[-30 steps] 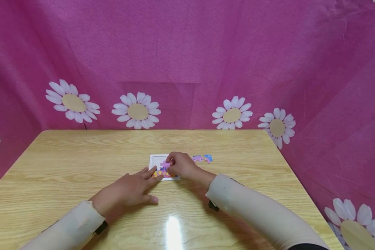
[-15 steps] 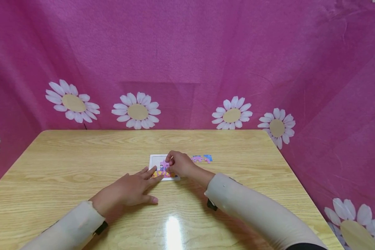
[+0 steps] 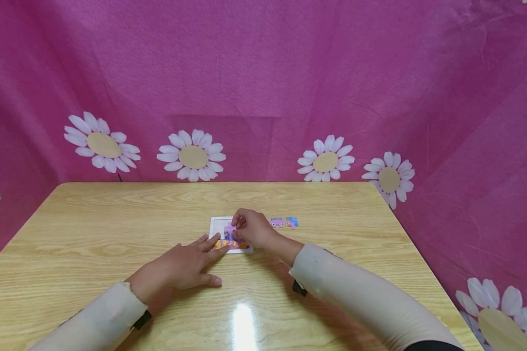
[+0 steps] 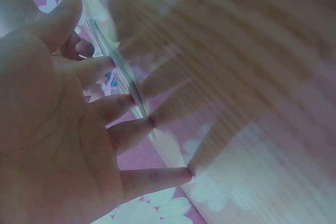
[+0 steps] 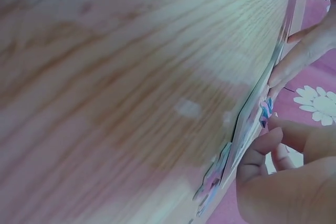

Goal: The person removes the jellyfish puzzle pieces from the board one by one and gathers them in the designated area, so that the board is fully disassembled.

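A small white-framed jigsaw puzzle board (image 3: 216, 222) lies flat in the middle of the table. Yellow and pink pieces (image 3: 225, 243) fill its near strip. My left hand (image 3: 182, 265) is spread out, with its fingertips resting on the board's left and near side. From the right, my right hand (image 3: 255, 230) pinches a pink and blue jigsaw piece (image 5: 266, 112) between thumb and finger, low over the board. The right hand hides the board's right part in the head view. In the left wrist view, the left fingers (image 4: 131, 132) reach the board's edge.
Loose pink and blue jigsaw pieces (image 3: 283, 223) lie just right of the board. The wooden table (image 3: 127, 209) ends at the back against a pink curtain (image 3: 246, 87) with white flowers. Light glares off the table's near part.
The right hand has shifted slightly up and left over the board, and the pink piece at its fingertips has moved and turned a little. The left hand has stayed still.
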